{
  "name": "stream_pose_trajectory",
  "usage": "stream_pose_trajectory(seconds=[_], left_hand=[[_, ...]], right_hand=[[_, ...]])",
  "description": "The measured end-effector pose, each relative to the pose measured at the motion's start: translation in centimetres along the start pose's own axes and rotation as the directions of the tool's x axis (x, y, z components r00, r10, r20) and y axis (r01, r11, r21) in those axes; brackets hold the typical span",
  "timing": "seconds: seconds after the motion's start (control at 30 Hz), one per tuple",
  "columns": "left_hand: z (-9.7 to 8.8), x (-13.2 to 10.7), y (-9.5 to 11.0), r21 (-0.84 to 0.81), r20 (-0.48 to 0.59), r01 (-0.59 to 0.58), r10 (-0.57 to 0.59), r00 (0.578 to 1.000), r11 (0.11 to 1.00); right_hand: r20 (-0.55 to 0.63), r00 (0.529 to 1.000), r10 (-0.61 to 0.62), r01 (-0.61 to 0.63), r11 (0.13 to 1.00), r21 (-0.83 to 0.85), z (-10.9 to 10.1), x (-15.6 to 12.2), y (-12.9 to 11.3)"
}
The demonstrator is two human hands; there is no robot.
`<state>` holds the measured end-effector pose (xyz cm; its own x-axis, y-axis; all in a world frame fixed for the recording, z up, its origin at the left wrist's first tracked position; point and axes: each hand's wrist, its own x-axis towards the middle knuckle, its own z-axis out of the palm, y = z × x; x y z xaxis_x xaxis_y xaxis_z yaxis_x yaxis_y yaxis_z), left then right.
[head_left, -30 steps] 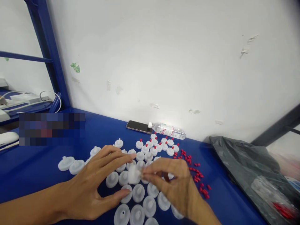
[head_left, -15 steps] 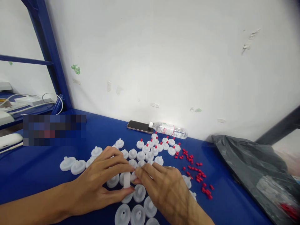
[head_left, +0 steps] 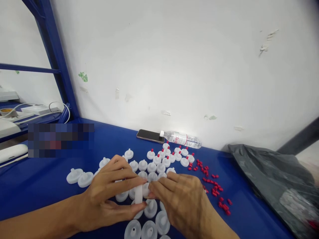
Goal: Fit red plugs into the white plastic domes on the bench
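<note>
Head camera: left hand [head_left: 104,200] and right hand [head_left: 183,202] are both pinching one white round plastic cap [head_left: 138,194]; bare blue tabletop [head_left: 37,179] is stretching leftward.

Scuffed white wall [head_left: 189,59], blue table [head_left: 32,179]

Assembly workshop: blue steel bench [head_left: 117,139] strewn with plastic parts [head_left: 159,161].

The left hand [head_left: 104,199] and right hand [head_left: 183,202] are bare, with slender fingers [head_left: 124,183] and bare forearms [head_left: 37,220].
</note>
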<state>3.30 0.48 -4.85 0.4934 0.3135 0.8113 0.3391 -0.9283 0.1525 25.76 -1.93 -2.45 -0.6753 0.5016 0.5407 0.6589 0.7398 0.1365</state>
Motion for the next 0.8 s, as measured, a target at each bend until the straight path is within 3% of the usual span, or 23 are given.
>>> stream_pose_trajectory(seconds=[0.1,0.17,0.23,0.3,0.33,0.4,0.5,0.7,0.8], left_hand=[[0.0,0.4,0.1,-0.078,-0.040,0.066,-0.069,0.997,0.995],[-0.3,0.5,-0.3,-0.112,-0.091,0.108,-0.119,0.989,0.988],[-0.8,0.4,-0.9,-0.108,-0.139,0.168,-0.182,0.973,0.980],[-1.0,0.2,-1.4,-0.090,-0.136,0.231,-0.242,0.961,0.969],[-1.0,0.1,-1.6,-0.085,-0.109,0.257,-0.265,0.958,0.963],[-0.8,-0.3,-1.6,-0.082,-0.032,0.281,-0.284,0.958,0.956],[-0.4,-0.8,-1.3,-0.036,0.063,0.219,-0.217,0.974,0.975],[-0.7,-0.5,-1.1,-0.042,0.056,0.156,-0.153,0.987,0.987],[-0.8,-0.5,-1.1,-0.054,0.045,0.149,-0.147,0.988,0.987]], right_hand=[[-0.064,0.998,-0.007,0.003,0.998,-0.065,-0.4,-0.1,0.4],[-0.108,0.994,0.006,-0.020,0.992,-0.126,-1.1,-0.9,2.1],[-0.194,0.977,0.084,-0.123,0.973,-0.197,-2.1,-2.3,4.8],[-0.290,0.907,0.307,-0.388,0.877,-0.284,-3.0,-3.7,7.9],[-0.271,0.881,0.388,-0.462,0.830,-0.312,-3.2,-4.3,9.2],[-0.095,0.866,0.491,-0.496,0.818,-0.293,-3.0,-4.9,10.8],[0.139,0.861,0.489,-0.464,0.868,-0.179,-1.9,-4.7,11.0],[0.289,0.799,0.528,-0.531,0.844,-0.073,-1.0,-3.9,9.6],[0.293,0.806,0.515,-0.532,0.846,-0.022,-1.5,-3.8,9.7]])
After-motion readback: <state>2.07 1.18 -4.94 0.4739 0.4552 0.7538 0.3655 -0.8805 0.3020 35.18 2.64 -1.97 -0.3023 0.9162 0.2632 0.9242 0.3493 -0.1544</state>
